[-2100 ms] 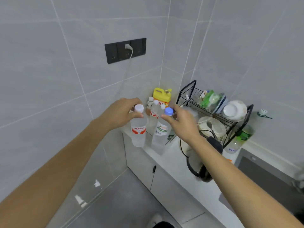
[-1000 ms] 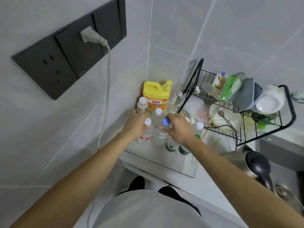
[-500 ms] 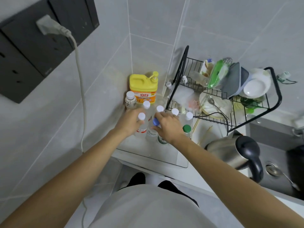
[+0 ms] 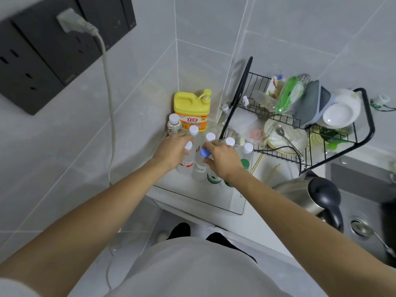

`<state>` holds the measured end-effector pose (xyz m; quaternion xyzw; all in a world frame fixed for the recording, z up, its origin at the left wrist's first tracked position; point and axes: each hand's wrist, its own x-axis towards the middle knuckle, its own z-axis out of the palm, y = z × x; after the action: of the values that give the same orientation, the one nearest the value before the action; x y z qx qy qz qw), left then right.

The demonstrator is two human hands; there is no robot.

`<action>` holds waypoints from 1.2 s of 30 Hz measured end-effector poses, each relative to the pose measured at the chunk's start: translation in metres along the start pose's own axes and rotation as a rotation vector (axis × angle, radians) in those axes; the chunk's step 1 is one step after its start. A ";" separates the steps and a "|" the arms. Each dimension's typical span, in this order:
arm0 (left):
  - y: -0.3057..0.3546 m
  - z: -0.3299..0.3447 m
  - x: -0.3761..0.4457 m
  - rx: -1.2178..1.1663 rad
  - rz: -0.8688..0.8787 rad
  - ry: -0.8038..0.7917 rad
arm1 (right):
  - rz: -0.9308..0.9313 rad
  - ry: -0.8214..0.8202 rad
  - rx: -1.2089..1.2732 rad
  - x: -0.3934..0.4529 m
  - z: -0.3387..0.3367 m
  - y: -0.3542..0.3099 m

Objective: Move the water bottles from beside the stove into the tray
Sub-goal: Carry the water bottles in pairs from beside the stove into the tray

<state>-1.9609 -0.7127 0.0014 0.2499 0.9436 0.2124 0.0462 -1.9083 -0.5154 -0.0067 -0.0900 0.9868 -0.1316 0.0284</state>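
The clear tray sits on the white counter in the far left corner, its near wall and bare floor showing toward the person, and it already holds a cluster of bottles standing upright along its far side. To the right of it stand the black dish rack and, nearer, the steel kettle; behind it against the tiles stands the yellow detergent jug. Both arms reach down into the tray. The left hand is curled around the neck of a white-capped bottle with a red label, and the right hand is curled around the neck of a blue-capped bottle just beside it; both bottles seem to stand on the tray floor or very close to it, though their bases are too hard to see through the clear plastic to be sure. Other white caps and one green cap show among the bottles already placed. This pair looks all but delivered, with only the letting go left. The stove is out of view, so whether more bottles wait there cannot be told.
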 end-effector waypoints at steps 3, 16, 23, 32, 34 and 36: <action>-0.003 0.002 0.000 -0.001 0.018 0.005 | 0.020 -0.008 0.011 0.000 -0.001 -0.002; -0.009 0.000 0.007 -0.042 0.075 -0.017 | 0.061 -0.054 -0.020 0.009 -0.012 -0.014; -0.010 -0.001 0.006 -0.054 0.076 -0.031 | 0.039 -0.098 -0.077 0.010 -0.014 -0.017; -0.010 0.002 0.000 -0.055 0.126 0.033 | 0.017 -0.079 -0.090 0.009 -0.014 -0.013; -0.010 0.001 0.002 -0.070 0.128 0.027 | 0.026 -0.073 -0.087 0.009 -0.013 -0.013; -0.012 0.001 0.004 -0.082 0.119 0.007 | 0.033 -0.069 -0.083 0.010 -0.012 -0.012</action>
<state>-1.9698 -0.7199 -0.0042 0.3028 0.9176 0.2542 0.0405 -1.9165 -0.5260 0.0077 -0.0794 0.9912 -0.0868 0.0609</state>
